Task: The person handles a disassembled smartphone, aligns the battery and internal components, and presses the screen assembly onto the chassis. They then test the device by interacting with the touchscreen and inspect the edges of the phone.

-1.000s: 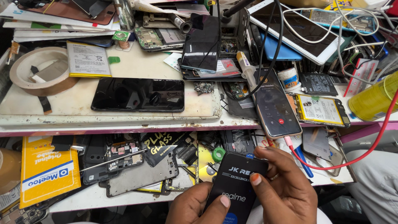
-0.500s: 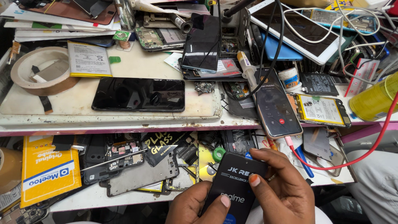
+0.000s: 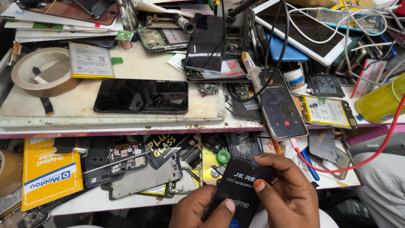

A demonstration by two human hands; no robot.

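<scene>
Both my hands hold a small black phone back cover (image 3: pixel 238 192) with white printing, low in the head view, over the open drawer. My left hand (image 3: pixel 198 211) grips its lower left edge with the thumb on its face. My right hand (image 3: pixel 287 194) wraps its right side, the index fingertip pressing on the face. Just above it lies a phone with a lit call screen (image 3: pixel 280 105) at the bench edge, plugged into a cable. A black phone (image 3: pixel 141 96) lies screen up on the white mat (image 3: pixel 63 105).
The drawer (image 3: pixel 126 198) holds phone frames (image 3: pixel 143 177), circuit boards, a green tape roll (image 3: pixel 223 157) and a yellow packet (image 3: pixel 48 173). The bench carries a tape ring (image 3: pixel 44 71), batteries (image 3: pixel 90 59), a tablet (image 3: pixel 308 31), a yellow can (image 3: pixel 382 101), and red and white cables.
The cover has tilted slightly in my hands and my right index finger has shifted a little on its face. Nothing else has moved.
</scene>
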